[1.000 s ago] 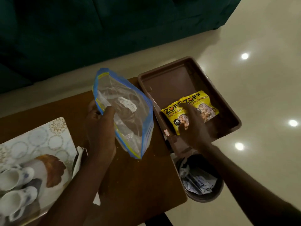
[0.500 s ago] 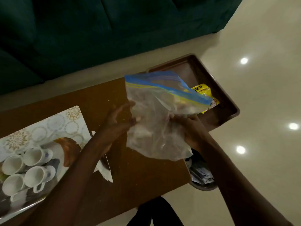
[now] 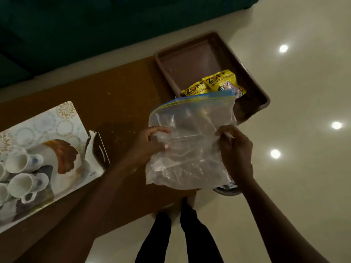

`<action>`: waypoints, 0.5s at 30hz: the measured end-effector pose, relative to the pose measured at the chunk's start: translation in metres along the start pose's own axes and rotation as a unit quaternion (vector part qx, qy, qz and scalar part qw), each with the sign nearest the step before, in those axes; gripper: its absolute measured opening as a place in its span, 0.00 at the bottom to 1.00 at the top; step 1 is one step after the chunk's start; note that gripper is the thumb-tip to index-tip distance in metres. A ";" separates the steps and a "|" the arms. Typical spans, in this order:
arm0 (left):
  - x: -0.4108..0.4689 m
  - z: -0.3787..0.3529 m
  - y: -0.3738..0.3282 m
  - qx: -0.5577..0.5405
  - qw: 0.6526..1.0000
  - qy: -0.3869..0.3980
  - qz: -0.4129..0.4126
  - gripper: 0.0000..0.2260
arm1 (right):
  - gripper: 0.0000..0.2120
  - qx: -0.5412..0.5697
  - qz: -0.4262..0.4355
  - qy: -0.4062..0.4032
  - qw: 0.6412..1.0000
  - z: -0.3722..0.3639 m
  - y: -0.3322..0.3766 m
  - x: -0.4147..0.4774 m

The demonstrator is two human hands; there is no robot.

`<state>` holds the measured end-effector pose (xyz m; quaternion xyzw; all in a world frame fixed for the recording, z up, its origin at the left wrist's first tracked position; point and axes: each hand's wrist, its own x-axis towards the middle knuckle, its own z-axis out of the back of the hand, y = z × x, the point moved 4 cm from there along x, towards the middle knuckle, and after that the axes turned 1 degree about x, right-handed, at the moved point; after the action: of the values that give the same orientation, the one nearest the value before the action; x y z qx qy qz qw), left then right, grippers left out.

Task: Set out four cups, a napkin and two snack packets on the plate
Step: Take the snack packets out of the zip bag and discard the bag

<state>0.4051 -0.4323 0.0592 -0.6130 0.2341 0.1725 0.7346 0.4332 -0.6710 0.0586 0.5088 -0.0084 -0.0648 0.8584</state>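
Note:
Both hands hold a clear zip bag (image 3: 191,137) with a blue and yellow seal above the table's right end. My left hand (image 3: 152,143) pinches its left side, and my right hand (image 3: 235,149) grips its right side. Two yellow snack packets (image 3: 214,84) lie in the brown tray (image 3: 190,59) behind the bag, partly hidden by it. Several white cups (image 3: 20,173) lie on their sides on the patterned plate (image 3: 47,118) at the left. A white napkin (image 3: 91,147) sits against the plate's right edge.
The wooden table (image 3: 117,92) runs from left to centre, its right edge under the bag. A round bin (image 3: 228,190) stands on the pale floor below the bag. A dark green sofa (image 3: 95,21) fills the back. My legs (image 3: 180,234) show below the table.
My right hand left the snack packets in the tray and took hold of the zip bag. The bag has swung to the right and now hangs flat between both hands.

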 end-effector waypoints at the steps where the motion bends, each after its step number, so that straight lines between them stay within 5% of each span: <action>1: 0.001 -0.005 0.000 0.051 0.998 0.043 0.007 0.27 | 0.09 -0.016 0.009 0.043 0.999 0.006 -0.001 0.001; 2: 0.000 -0.010 0.001 0.105 0.991 0.083 0.024 0.34 | 0.11 -0.024 0.000 0.101 0.995 0.010 -0.004 0.003; 4: -0.003 -0.018 0.003 0.203 0.968 0.137 0.047 0.42 | 0.41 -0.068 -0.024 0.207 0.976 0.018 -0.011 0.001; 7: 0.004 -0.033 -0.002 0.311 0.945 0.101 0.004 0.31 | 0.62 -0.173 -0.011 0.275 0.946 0.031 -0.018 0.001; 10: 0.015 -0.042 -0.013 0.338 0.937 -0.051 -0.080 0.16 | 0.41 -0.295 0.028 0.245 0.923 0.048 -0.026 0.005; 12: 0.018 -0.052 -0.021 0.420 0.889 -0.099 -0.153 0.14 | 0.20 -0.320 0.036 0.177 0.930 0.065 -0.030 0.010; 14: 0.022 -0.061 -0.023 0.461 0.852 -0.106 -0.226 0.14 | 0.15 -0.299 0.048 0.163 0.939 0.078 -0.035 0.013; 15: 0.023 -0.066 -0.023 0.439 0.864 -0.079 -0.233 0.15 | 0.14 -0.267 0.040 0.164 0.949 0.083 -0.039 0.015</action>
<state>0.4281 -0.5022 0.0560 -0.2481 0.0773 -0.0766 0.9626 0.4376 -0.7632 0.0638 0.2636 0.1293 0.0542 0.9544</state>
